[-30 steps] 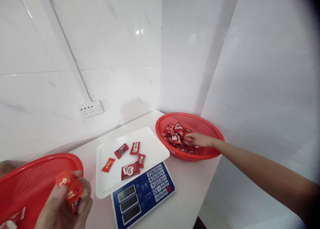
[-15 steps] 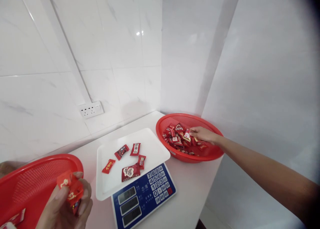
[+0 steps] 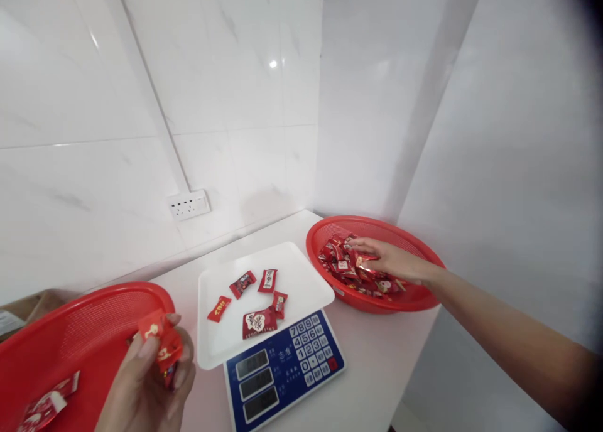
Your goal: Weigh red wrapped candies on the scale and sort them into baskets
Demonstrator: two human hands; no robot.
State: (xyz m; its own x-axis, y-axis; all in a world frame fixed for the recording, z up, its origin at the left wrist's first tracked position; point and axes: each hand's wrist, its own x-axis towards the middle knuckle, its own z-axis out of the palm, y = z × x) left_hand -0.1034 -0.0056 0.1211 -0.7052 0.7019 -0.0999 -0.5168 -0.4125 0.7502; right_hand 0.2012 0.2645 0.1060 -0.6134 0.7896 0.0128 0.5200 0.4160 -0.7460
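Red wrapped candies [image 3: 162,341] are gripped in my left hand [image 3: 151,375], beside the right rim of the left red basket [image 3: 113,300]. My right hand [image 3: 389,259] reaches into the right red basket [image 3: 424,294], its fingers spread over a pile of wrapped candies [image 3: 343,265]; whether it grips one is hidden. Between the baskets stands a scale with a white tray [image 3: 221,347] and a blue keypad panel [image 3: 282,369]. Several separate red candies lie on the tray, one of them a larger packet [image 3: 259,323].
A few wrapped pieces [image 3: 47,407] lie in the left basket. Behind it is a brown cardboard box [image 3: 35,309]. The white table [image 3: 372,350] meets a tiled wall with a socket [image 3: 189,205]; another pale wall rises at the right.
The view has shifted left, so things appear further right. My right hand has moved slightly and its fingers now reach further over the pile. My left hand still grips its candies.
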